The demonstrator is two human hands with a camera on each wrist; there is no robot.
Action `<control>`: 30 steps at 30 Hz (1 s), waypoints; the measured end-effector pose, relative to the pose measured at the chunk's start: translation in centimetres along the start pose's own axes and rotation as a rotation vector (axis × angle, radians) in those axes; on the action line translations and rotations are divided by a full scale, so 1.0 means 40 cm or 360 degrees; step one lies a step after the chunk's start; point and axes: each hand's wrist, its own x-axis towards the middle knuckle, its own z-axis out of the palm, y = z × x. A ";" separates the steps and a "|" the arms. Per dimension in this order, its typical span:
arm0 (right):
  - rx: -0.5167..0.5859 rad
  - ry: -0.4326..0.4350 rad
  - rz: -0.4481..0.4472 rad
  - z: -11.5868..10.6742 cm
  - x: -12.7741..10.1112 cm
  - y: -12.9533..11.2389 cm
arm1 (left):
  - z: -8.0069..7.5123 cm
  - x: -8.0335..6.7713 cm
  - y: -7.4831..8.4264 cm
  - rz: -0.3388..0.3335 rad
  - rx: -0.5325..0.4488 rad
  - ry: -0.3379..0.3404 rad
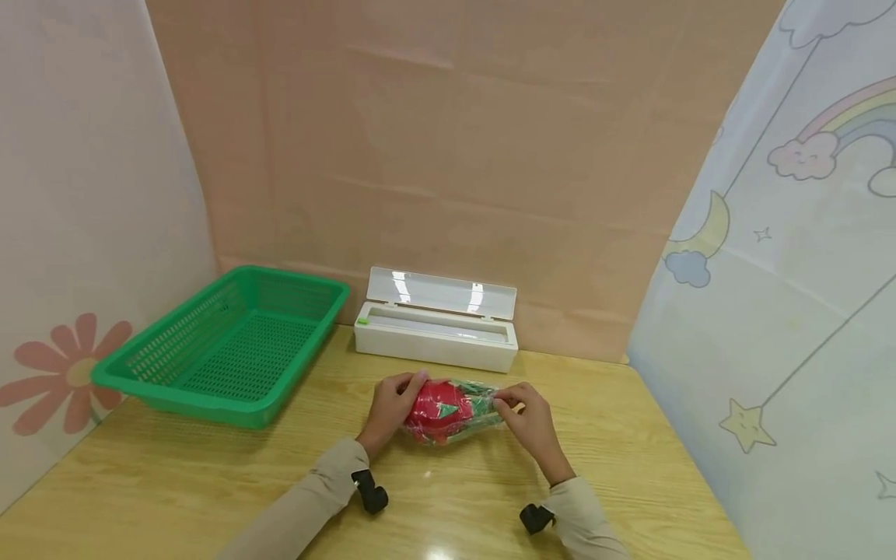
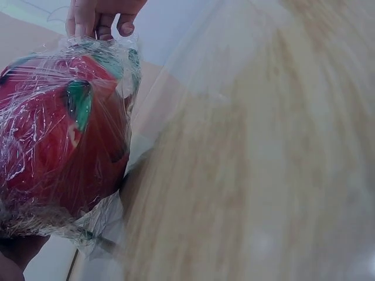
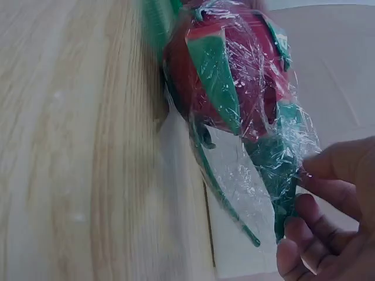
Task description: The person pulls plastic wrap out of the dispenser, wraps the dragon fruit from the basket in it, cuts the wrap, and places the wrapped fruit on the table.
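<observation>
A red dragon fruit (image 1: 435,410) with green scales is wrapped in clear cling film (image 3: 237,170), just above or on the table. At its rounded left end, my left hand (image 1: 389,406) grips it, thumb on top; in the left wrist view only part of that hand (image 2: 20,257) shows under the fruit. My right hand (image 1: 530,420) pinches the film and green leaf tips at the right end. Close up in the right wrist view, the fingers of the right hand (image 3: 331,213) curl against a long green leaf tip under crinkled film.
Behind the hands stands a white cling film dispenser (image 1: 434,351), its clear lid (image 1: 441,292) raised. A green plastic basket (image 1: 262,408) sits at the left on the wooden table (image 1: 616,467). Cloth screens (image 1: 455,155) close off the back and sides.
</observation>
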 end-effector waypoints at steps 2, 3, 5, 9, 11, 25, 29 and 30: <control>0.0071 -0.0001 0.0029 -0.003 0.003 -0.001 | -0.002 0.001 0.001 0.0015 0.0010 0.0003; 0.0102 0.0005 0.0066 -0.005 0.003 -0.001 | -0.002 0.001 0.001 0.0021 0.0015 0.0003; 0.0191 0.0017 0.0221 -0.007 0.000 -0.003 | -0.004 -0.002 -0.001 0.0030 0.0025 -0.0003; 0.0433 0.0015 0.0638 -0.013 -0.018 -0.008 | -0.007 -0.012 -0.002 0.0039 0.0044 -0.0005; 0.0517 -0.0001 0.0771 -0.015 -0.026 -0.010 | -0.007 -0.013 -0.003 0.0042 0.0035 0.0001; 0.0139 0.0122 0.0098 0.000 -0.056 0.047 | -0.013 -0.017 -0.010 0.0050 0.0024 -0.0053; 0.0191 -0.0006 -0.0189 -0.017 -0.046 0.073 | -0.017 -0.015 -0.004 0.0048 0.0028 -0.0060; 0.0219 -0.0065 -0.0224 -0.023 -0.040 0.077 | -0.017 -0.013 -0.003 0.0052 0.0030 -0.0057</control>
